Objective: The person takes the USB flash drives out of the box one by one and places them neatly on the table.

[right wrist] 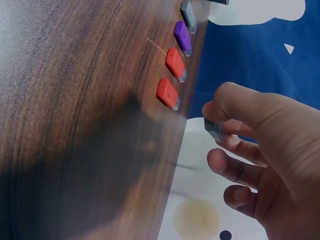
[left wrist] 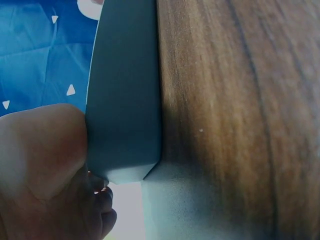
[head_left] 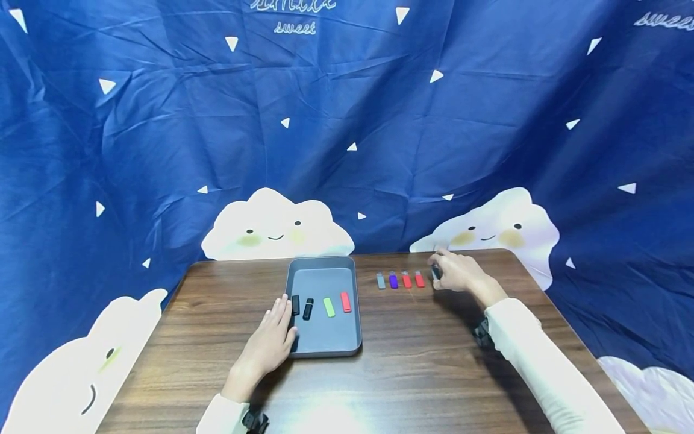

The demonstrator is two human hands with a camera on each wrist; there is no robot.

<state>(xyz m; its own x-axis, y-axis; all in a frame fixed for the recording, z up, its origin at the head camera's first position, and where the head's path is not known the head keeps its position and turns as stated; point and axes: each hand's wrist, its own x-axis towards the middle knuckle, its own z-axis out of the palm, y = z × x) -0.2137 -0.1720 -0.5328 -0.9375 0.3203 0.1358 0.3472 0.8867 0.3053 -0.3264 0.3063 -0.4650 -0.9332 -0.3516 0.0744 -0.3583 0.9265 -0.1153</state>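
Right hand (right wrist: 260,150) pinches dark stick (right wrist: 214,129) near table edge (right wrist: 192,95).

We take this for a makeshift recording corner rather than a lived-in room: a blue sheet (head_left: 347,120) printed with smiling clouds hangs as a backdrop behind a wood-grain bench (head_left: 423,367), hiding whatever lies beyond it.

Long white sleeves (head_left: 547,361), black wrist-mounted cameras (head_left: 481,333)
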